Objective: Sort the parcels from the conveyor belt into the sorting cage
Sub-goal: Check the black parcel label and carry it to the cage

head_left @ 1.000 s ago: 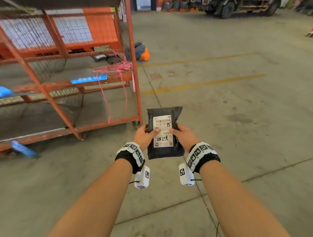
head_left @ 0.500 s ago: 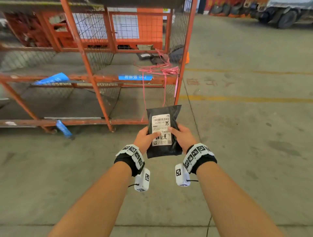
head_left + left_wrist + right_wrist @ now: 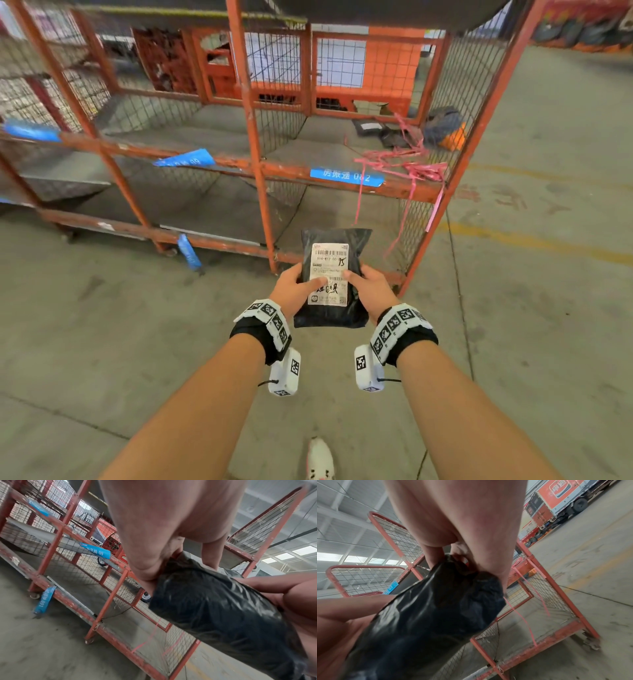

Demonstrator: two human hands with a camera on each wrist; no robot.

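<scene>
I hold a black plastic parcel (image 3: 334,310) with a white shipping label (image 3: 329,265) in front of me, label up. My left hand (image 3: 297,287) grips its left side with the thumb on the label. My right hand (image 3: 367,287) grips the right side, thumb also on the label. The wrist views show the fingers curled under the black parcel (image 3: 221,616) and the same parcel (image 3: 436,614). The orange wire sorting cage (image 3: 260,168) stands just ahead, with open compartments marked by blue tags (image 3: 346,177).
Pink straps (image 3: 407,164) hang from the cage's right front corner. Small dark parcels (image 3: 380,132) lie in the rear of the right compartment. Bare concrete floor with yellow lines (image 3: 534,240) stretches to the right. An orange truck (image 3: 559,500) is parked beyond. My shoe (image 3: 320,459) shows below.
The view has swung left and closer to the cage, which now fills the upper frame. Both hands keep the same hold on the parcel.
</scene>
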